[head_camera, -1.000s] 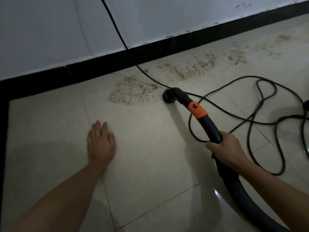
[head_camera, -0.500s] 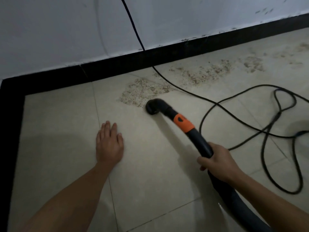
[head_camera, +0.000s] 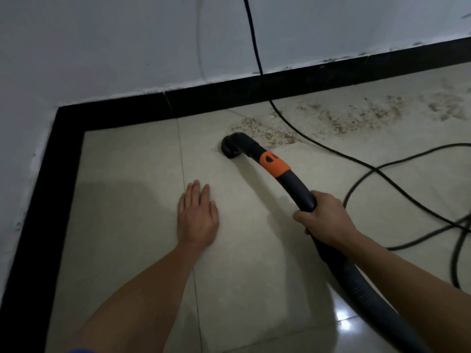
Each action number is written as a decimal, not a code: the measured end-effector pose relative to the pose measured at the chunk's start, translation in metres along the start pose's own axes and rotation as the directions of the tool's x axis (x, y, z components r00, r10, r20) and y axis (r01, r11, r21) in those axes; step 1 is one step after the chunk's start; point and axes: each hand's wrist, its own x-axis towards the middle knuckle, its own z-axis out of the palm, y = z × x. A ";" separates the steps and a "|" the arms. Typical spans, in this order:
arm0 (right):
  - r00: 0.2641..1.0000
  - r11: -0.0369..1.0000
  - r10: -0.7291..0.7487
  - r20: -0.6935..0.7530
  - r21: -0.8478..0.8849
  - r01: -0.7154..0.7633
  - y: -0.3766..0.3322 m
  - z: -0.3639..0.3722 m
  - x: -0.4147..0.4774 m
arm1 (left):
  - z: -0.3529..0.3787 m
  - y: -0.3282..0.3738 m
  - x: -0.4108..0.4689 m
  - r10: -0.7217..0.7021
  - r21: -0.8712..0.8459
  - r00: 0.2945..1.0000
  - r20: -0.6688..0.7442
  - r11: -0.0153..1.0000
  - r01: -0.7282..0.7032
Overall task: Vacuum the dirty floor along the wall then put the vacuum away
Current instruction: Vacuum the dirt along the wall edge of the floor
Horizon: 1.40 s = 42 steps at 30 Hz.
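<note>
Vacuum hose (head_camera: 295, 184): one, in right hand (head_camera: 325, 220); seemingly three dirt patches (head_camera: 265, 132).

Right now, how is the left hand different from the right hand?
The left hand lies flat with straight fingers; the right hand is curled. The left hand presses the floor tile and holds nothing; the right hand grips the black vacuum tube. Both are bare.

Cord (head_camera: 331, 151) crosses floor right; tiles (head_camera: 132, 161) left open
</note>
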 end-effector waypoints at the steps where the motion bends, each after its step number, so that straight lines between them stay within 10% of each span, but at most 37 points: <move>1: 1.000 1.000 -0.001 0.008 0.018 0.000 -0.004 0.001 0.004 | 0.000 -0.001 0.000 -0.003 -0.006 1.000 0.002 1.000 0.003; 17: 0.997 0.992 -0.044 0.058 -0.117 0.051 -0.051 0.013 0.022 | -0.002 0.001 0.000 -0.009 -0.004 1.000 0.018 1.000 0.009; 28: 0.960 0.978 0.207 -0.190 0.030 -0.206 0.086 -0.047 -0.072 | 0.002 0.002 -0.001 0.008 0.017 1.000 -0.026 1.000 -0.008; 42: 0.993 0.997 0.070 -0.095 0.033 -0.067 -0.009 -0.001 0.041 | 0.005 -0.002 0.002 -0.010 0.016 1.000 -0.028 1.000 0.011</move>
